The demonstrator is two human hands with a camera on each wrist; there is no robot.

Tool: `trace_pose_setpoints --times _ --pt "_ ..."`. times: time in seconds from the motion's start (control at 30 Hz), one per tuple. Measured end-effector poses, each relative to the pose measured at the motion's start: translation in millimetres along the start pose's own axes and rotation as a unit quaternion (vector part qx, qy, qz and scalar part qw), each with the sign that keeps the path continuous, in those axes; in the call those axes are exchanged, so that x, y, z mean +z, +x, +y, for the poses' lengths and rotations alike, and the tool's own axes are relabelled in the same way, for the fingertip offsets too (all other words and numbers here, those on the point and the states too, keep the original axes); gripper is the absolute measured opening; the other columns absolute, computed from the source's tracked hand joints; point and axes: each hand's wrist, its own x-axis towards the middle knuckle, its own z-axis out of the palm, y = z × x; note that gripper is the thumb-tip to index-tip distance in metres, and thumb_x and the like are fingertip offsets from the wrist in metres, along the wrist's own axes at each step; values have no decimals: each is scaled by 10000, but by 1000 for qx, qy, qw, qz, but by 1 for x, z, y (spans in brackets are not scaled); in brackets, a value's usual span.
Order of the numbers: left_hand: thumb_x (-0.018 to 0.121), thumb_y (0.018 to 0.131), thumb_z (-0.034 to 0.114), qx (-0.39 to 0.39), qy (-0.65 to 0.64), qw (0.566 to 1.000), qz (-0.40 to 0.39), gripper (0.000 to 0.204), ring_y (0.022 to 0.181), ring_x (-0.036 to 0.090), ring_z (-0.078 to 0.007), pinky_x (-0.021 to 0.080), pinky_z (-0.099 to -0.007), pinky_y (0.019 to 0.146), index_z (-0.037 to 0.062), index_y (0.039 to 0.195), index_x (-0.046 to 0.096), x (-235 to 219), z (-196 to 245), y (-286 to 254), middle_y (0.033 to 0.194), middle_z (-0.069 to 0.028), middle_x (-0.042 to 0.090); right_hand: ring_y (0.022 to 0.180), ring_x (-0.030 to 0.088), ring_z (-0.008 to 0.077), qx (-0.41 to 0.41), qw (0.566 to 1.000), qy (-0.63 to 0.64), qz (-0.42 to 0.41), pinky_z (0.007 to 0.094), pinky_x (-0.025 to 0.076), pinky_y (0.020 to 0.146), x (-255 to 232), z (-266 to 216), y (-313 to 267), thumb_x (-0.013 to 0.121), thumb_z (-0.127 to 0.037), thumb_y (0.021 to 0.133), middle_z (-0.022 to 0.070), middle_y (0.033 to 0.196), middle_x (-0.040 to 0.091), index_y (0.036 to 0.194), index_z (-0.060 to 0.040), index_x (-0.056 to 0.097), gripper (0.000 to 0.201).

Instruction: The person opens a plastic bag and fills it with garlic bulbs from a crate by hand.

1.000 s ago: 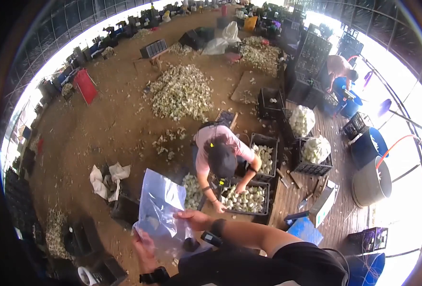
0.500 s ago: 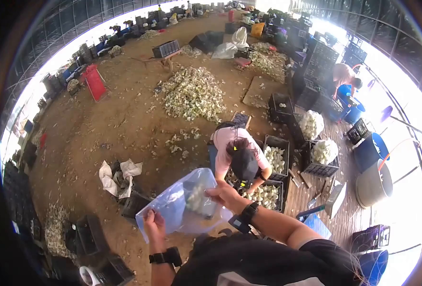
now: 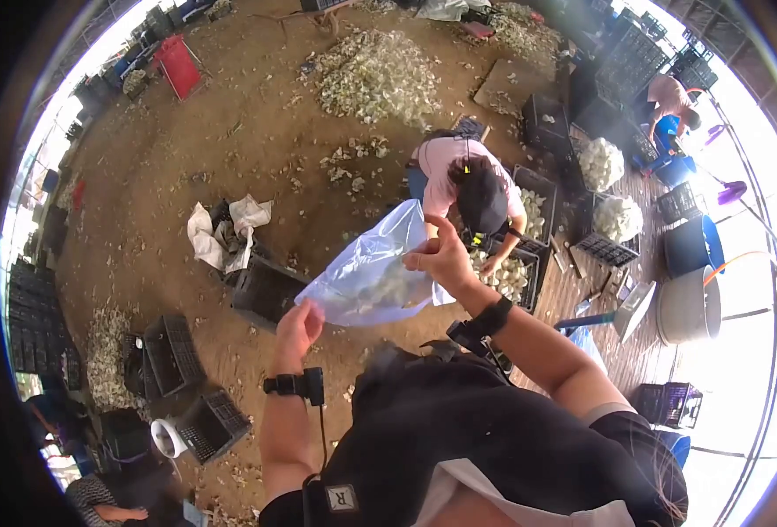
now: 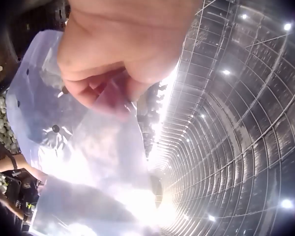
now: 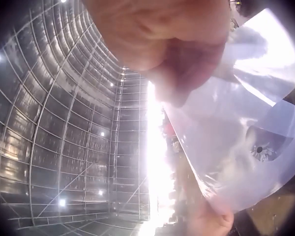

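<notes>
A clear plastic bag [image 3: 366,277] with small punched holes is stretched between my two hands in front of my body. My left hand [image 3: 301,329] pinches its lower left corner between thumb and fingers. At the opposite end, the thumb and fingers of my right hand [image 3: 444,261] pinch the bag's edge. The left wrist view shows the film [image 4: 103,147] bunched under the curled left fingers. From the right wrist, the sheet [image 5: 221,132] runs down from the right fingertips to the left hand [image 5: 214,221]. The bag looks flat, with nothing seen inside.
A person in pink [image 3: 446,171] bends over crates of white bulbs [image 3: 504,274] just beyond the bag. Black crates [image 3: 266,290] stand at left, near a crumpled white sack [image 3: 217,233]. Filled net bags [image 3: 617,218] and tubs [image 3: 687,307] line the right side. A peelings pile [image 3: 375,75] lies ahead.
Both hands have risen in the head view and moved right, carrying the bag, which now stretches taut between them. The head view has tipped further down.
</notes>
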Motion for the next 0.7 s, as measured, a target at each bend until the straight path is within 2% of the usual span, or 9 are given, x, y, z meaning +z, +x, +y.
trace_pose_setpoints --times 0.07,0.1,0.2,0.3,0.33,0.4,0.6,0.63,0.7 --pt "641 877 259 -31 306 950 51 247 755 641 -173 519 -263 630 27 950 604 -11 0 1 894 -86 651 670 626 120 1 999 -36 -15 244 486 621 4 0 -6 752 -55 740 80 777 663 1371 24 263 803" --pt "631 869 237 183 554 794 170 309 887 631 -212 513 -305 756 -7 1051 577 -36 -23 29 994 -124 633 664 621 119 -1 998 -51 -22 242 487 615 6 2 -8 751 -52 740 79 776 661 1373 15 266 800" --pt "672 826 240 335 395 856 -10 452 990 595 -261 473 -346 858 -24 1160 519 32 2 -21 1056 -156 606 655 609 111 9 997 -67 -27 235 499 607 15 1 -15 699 -27 775 81 790 656 1439 -44 191 836" --pt "739 769 257 318 446 829 -109 583 1029 566 -280 450 -365 883 -26 1194 458 87 5 -51 1087 -181 579 721 635 116 31 1000 -6 -1 252 520 647 26 28 -11 599 8 804 113 880 671 1489 -95 102 853" --pt "752 759 256 317 446 829 -113 607 1048 552 -265 442 -364 902 -12 1200 432 102 -2 -54 1111 -168 556 755 635 117 49 998 37 -24 251 516 663 32 35 -8 584 8 805 106 916 670 1491 -112 104 845" --pt "778 739 256 312 449 827 -126 660 1087 525 -236 425 -363 940 17 1210 381 123 -17 -56 1159 -143 508 773 628 116 92 993 -54 -52 259 512 672 41 36 -16 604 4 789 95 942 663 1490 -119 147 845" --pt "766 692 140 281 600 733 -154 702 1142 495 -284 406 -373 968 24 1211 307 100 -61 -31 1212 -158 441 700 618 114 217 971 -22 -94 242 513 621 43 78 -15 682 -44 783 68 809 655 1448 -94 305 766" --pt "674 709 47 302 580 739 -164 572 1124 510 -320 421 -384 946 23 1185 358 98 -65 -31 1181 -170 476 676 615 108 232 969 3 -80 233 511 592 42 82 -18 686 -54 794 69 808 657 1430 -86 343 724" --pt "625 719 17 366 626 672 -151 474 1093 523 -338 431 -406 915 20 1141 409 94 -62 -29 1132 -178 512 681 622 111 277 957 58 -58 234 516 598 38 89 -18 679 -47 800 65 811 657 1409 -74 377 680"
